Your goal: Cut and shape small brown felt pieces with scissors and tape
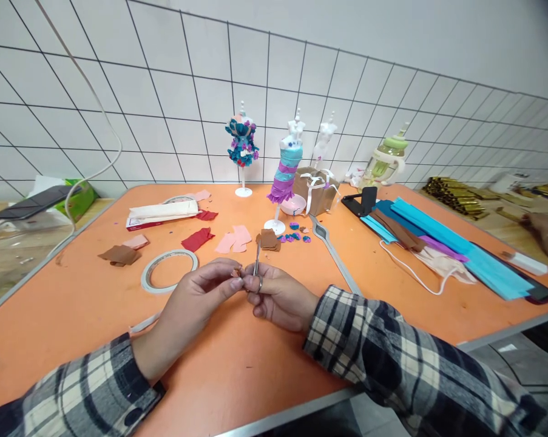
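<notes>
My left hand [210, 288] pinches a small crumpled brown and pink crepe-paper piece [236, 272] between thumb and fingertips. Meeting it fingertip to fingertip, my right hand [278, 294] is closed around a slim pointed metal tool [257, 258]. The tool points away from me; whether it is tweezers or small scissors I cannot tell. Just beyond the hands lie a stack of brown paper squares [269, 240], pink paper pieces [235, 239] and red paper pieces [198, 239]. Several small purple and teal paper rolls [294, 237] are beside the brown stack. A tape roll [147, 274] lies left of my left hand.
Two dressed mini mannequins [242, 142] and a bare white one [324, 136] stand at the back. Near them are a brown box [317, 197] and a green-lidded bottle [387, 159]. Blue paper strips [460, 243] lie right, over a dark phone [542, 291]. Another person's hand [544, 227] shows far right.
</notes>
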A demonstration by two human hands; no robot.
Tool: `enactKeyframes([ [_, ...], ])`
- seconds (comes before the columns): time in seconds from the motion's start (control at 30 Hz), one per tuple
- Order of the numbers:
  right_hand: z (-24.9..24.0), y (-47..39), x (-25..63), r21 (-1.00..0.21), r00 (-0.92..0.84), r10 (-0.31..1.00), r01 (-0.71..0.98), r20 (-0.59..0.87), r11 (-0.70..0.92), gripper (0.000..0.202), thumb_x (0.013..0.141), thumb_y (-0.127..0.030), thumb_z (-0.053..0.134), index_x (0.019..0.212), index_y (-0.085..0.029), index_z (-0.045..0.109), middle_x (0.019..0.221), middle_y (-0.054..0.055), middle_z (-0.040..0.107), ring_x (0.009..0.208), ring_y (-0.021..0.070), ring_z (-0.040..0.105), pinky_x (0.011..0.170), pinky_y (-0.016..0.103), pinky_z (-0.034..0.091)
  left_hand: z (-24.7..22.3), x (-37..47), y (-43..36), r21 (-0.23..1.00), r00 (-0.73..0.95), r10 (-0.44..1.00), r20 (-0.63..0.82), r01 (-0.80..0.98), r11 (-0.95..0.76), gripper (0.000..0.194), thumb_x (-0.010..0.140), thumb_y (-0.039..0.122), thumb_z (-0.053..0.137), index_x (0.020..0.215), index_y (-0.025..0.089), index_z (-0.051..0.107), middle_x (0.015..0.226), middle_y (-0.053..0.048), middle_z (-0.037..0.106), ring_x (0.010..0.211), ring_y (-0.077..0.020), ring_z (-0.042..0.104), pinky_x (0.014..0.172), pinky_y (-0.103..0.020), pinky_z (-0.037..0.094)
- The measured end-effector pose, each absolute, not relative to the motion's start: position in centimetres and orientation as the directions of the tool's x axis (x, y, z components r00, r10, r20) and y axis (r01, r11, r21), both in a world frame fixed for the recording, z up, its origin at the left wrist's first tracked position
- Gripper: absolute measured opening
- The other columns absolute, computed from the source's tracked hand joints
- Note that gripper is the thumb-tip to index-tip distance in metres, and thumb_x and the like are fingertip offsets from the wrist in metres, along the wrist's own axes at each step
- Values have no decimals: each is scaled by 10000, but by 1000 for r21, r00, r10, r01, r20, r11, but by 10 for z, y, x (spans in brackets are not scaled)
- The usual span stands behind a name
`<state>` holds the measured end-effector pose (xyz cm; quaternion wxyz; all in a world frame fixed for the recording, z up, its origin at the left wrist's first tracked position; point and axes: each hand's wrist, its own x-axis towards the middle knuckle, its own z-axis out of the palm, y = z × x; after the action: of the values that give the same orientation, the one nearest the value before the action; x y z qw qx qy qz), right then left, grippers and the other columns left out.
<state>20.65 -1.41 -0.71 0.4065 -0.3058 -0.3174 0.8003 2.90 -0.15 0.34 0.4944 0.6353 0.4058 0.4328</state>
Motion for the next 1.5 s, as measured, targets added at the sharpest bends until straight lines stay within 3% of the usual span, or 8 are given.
enactKeyframes([
  [0.2,1,-10,221,-989,-210,974,-137,84,56,396,682,-392,831,868,-194,543,902,-4,650,622,71,479,529,205,386,9,25,0,976,324,945,39,192,-106,290,705,466,804,817,213,718,918,-53,759,901,-236,679,846,-350,540],
  [0.57,-3,-14,220,-927,-230,942,228,245,297,212,725,-242,755,780,-205,553,855,-3,689,702,116,535,635,241,415,2,22,6,883,441,897,7,419,-213,290,774,496,714,827,212,740,879,-51,778,848,-246,707,809,-356,552],
  [0.7,-3,-12,220,-904,-185,947,297,261,307,135,734,-186,688,754,-207,556,777,-10,674,681,122,547,659,260,426,1,24,6,865,458,889,25,436,-249,289,782,475,711,900,214,748,967,-65,779,925,-267,712,895,-412,548],
  [0.87,-2,-5,222,-986,-80,982,6,168,169,251,699,-253,728,746,-214,484,781,-5,665,717,131,595,709,278,476,1,22,7,904,382,920,90,357,-236,668,720,473,768,1318,218,614,1182,-104,732,1123,-299,666,1008,-475,510],
  [1.03,-2,-4,219,-984,-124,992,-174,-5,-27,423,584,-295,856,762,-205,483,781,-22,658,753,126,644,759,271,506,6,21,8,851,403,910,98,441,-286,374,809,551,667,954,221,766,1054,-85,771,973,-288,702,928,-406,541],
  [1.23,-3,-9,211,-985,-167,986,-166,-18,-46,472,578,-377,873,742,-209,463,793,-11,666,764,136,650,753,273,514,3,23,8,852,430,897,106,426,-304,276,823,492,669,862,232,752,958,-52,765,907,-243,693,868,-349,517],
  [1.33,-4,-9,215,-998,-192,981,-57,20,10,414,645,-421,832,791,-200,514,835,-3,667,735,117,605,690,247,478,5,21,8,888,406,908,105,373,-269,237,819,457,677,835,231,746,910,-40,757,877,-225,682,836,-324,515],
  [1.5,-1,-11,229,-917,-403,914,378,-38,129,314,791,-487,706,905,-199,657,769,-27,626,632,91,494,578,224,370,9,10,14,941,298,947,122,269,-206,189,792,431,719,807,244,743,863,-18,743,863,-213,665,803,-297,517],
])
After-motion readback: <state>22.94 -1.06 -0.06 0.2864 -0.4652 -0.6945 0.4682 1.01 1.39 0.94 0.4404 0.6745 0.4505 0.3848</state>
